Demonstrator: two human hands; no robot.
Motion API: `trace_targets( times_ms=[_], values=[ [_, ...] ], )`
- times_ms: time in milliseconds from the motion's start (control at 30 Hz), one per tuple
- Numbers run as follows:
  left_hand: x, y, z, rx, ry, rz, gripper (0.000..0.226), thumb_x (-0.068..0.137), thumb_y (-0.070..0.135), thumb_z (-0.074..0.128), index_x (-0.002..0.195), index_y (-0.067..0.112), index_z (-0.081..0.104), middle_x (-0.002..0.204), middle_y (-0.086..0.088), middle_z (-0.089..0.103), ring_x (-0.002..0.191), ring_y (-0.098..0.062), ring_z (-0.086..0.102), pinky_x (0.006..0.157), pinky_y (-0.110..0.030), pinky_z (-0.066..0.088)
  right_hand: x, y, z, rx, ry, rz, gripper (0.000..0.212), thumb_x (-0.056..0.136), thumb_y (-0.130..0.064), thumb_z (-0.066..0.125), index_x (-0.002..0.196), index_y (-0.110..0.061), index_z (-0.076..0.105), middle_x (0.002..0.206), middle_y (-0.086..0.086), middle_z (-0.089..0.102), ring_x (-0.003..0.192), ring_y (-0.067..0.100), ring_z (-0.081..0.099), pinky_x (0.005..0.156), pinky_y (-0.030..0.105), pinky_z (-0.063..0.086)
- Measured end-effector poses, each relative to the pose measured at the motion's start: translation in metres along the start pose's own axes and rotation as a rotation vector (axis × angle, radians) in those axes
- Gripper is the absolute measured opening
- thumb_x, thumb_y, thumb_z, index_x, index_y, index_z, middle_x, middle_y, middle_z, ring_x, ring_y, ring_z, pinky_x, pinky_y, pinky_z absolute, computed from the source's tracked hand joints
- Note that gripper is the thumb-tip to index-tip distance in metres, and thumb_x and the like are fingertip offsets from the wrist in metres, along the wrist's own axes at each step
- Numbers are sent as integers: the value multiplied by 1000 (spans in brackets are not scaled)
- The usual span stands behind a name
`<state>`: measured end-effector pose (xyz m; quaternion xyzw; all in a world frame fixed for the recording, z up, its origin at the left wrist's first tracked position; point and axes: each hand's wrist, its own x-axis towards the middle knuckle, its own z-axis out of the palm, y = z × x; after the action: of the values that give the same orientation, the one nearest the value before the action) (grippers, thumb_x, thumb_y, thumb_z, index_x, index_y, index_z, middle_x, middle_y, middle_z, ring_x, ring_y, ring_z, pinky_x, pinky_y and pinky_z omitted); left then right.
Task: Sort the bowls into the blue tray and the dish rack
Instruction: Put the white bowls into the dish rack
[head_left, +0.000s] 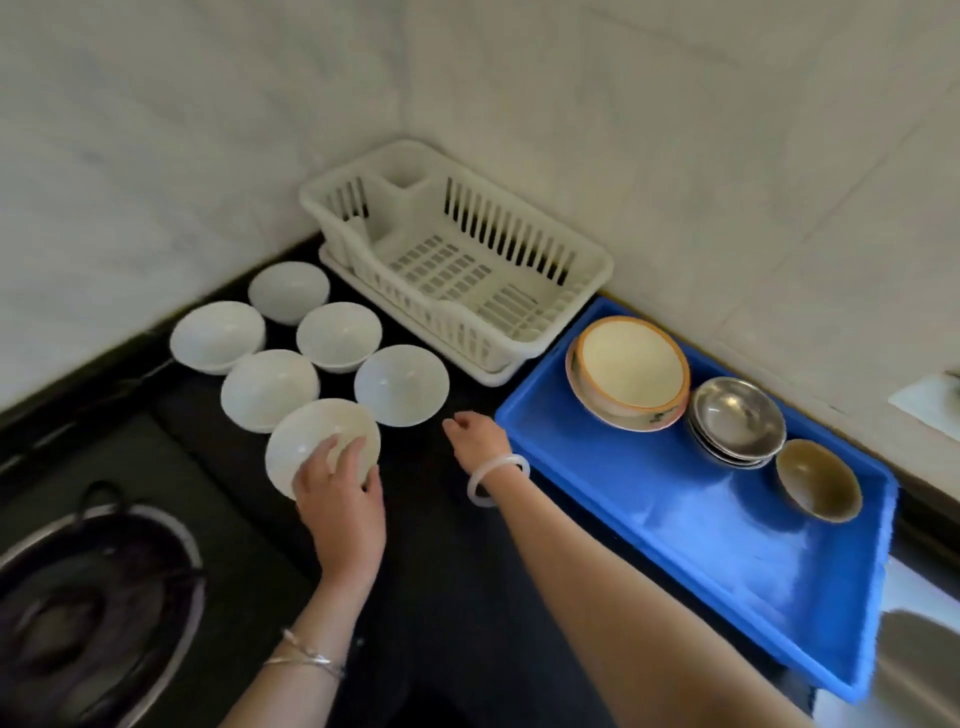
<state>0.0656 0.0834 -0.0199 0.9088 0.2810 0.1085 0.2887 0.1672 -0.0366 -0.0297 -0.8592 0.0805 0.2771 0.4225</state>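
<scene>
My left hand (337, 499) grips the nearest white bowl (311, 441), fingers curled over its near rim; the bowl sits tilted. Five more white bowls (270, 387) cluster just beyond the grip. Right of it my right hand (478, 434) hangs loosely curled, holding nothing. Farther right lies the blue tray (675, 545) with a cream bowl (631, 364), steel bowls (737, 415) and a brown bowl (818, 478); the dish rack (457, 317) stands beyond.

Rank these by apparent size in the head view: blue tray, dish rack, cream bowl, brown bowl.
1. blue tray
2. dish rack
3. cream bowl
4. brown bowl
The tray lies nearer the camera than the rack, so its lead over the rack is unsure.
</scene>
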Motion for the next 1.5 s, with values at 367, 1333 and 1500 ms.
trace_targets(
  times_ms=[367, 1333, 1500],
  values=[
    [29, -64, -8, -488, -13, -394, 65, 84, -3, 53, 141, 19, 32, 142, -10, 42, 131, -30, 39, 108, -46, 36, 52, -22, 30, 457, 59, 237, 24, 86, -2, 49, 107, -2, 61, 103, 16, 66, 66, 22, 67, 62, 33, 61],
    [48, -93, -25, -756, -167, -533, 40, 90, 13, 54, 129, 21, 51, 129, -4, 57, 120, -24, 52, 101, -49, 44, -21, -73, 60, -117, 6, 11, 9, 83, -13, 63, 75, -9, 65, 81, 10, 72, 76, 20, 72, 79, 37, 59],
    [50, -94, -26, -728, -172, -546, 40, 89, 10, 54, 128, 19, 52, 129, -6, 57, 118, -25, 53, 100, -49, 45, -14, -70, 59, -152, -7, 15, 11, 82, -16, 63, 72, -13, 61, 76, 6, 71, 78, 19, 72, 78, 33, 58]
  ],
)
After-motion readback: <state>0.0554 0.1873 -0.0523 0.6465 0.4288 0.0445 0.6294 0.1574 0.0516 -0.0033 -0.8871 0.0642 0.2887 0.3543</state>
